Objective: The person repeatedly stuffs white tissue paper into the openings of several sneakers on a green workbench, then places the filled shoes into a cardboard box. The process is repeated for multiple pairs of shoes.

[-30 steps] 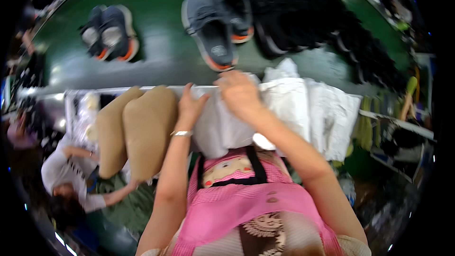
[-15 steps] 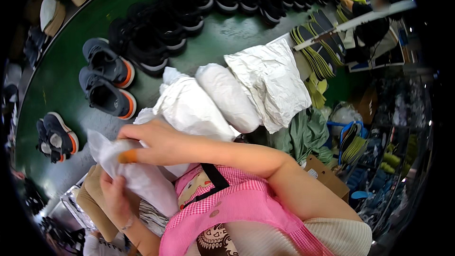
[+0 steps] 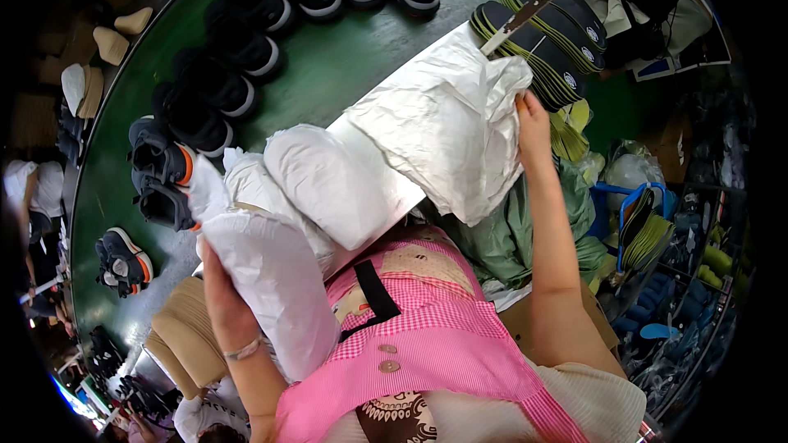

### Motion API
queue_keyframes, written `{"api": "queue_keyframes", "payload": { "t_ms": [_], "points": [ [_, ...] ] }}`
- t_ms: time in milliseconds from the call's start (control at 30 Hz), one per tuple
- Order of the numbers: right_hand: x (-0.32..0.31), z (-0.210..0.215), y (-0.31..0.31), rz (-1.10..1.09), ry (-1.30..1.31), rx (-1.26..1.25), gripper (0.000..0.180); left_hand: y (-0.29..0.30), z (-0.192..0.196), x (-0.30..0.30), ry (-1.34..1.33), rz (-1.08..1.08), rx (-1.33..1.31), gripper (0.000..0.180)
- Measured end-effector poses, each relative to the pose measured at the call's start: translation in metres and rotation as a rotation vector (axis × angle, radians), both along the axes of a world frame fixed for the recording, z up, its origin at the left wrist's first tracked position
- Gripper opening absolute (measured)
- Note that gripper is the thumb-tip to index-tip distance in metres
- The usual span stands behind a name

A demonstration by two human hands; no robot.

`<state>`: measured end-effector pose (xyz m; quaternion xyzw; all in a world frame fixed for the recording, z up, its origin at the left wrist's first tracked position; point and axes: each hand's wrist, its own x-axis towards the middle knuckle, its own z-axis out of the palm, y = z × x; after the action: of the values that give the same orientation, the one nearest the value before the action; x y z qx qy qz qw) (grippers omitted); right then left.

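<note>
The bundle (image 3: 267,287) and the paper (image 3: 435,127) are coloured plain white, the table (image 3: 324,74) is surfaced in dark green, the sack (image 3: 525,230) is toned a duller green, and the lasts (image 3: 193,320) are coloured tan. The apron (image 3: 447,353) is coloured pink, patterned with fine stripes and pink-and-white checks, crossed by a black strap (image 3: 376,291) and set with brown buttons (image 3: 388,366), while the sleeve (image 3: 595,402) is ribbed in cream. Black shoes (image 3: 209,86) are edged with pale soles, grey shoes (image 3: 160,201) are marked with orange, and black insoles (image 3: 525,61) are rimmed in yellow-green.
</note>
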<state>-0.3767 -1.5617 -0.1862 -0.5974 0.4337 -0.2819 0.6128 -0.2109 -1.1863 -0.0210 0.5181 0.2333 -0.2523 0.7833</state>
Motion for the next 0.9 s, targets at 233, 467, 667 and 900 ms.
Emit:
{"api": "queue_keyframes", "payload": {
  "t_ms": [233, 467, 667, 900],
  "points": [
    [0.007, 0.057, 0.010, 0.266, -0.295, 0.487, 0.039, -0.111, -0.060, 0.018, 0.026, -0.781, -0.128, 0.068],
    [0.026, 0.062, 0.050, 0.135, -0.384, 0.554, 0.053, -0.169, -0.061, 0.007, 0.019, -0.970, 0.104, 0.043],
    [-0.001, 0.062, 0.073, 0.312, -0.135, 0.352, 0.062, -0.167, -0.066, 0.020, -0.221, -0.781, 0.258, 0.034],
    [0.001, 0.058, 0.058, 0.293, -0.323, 0.440, 0.069, -0.178, -0.062, 0.037, -0.231, -0.735, 0.231, 0.033]
  ]
}}
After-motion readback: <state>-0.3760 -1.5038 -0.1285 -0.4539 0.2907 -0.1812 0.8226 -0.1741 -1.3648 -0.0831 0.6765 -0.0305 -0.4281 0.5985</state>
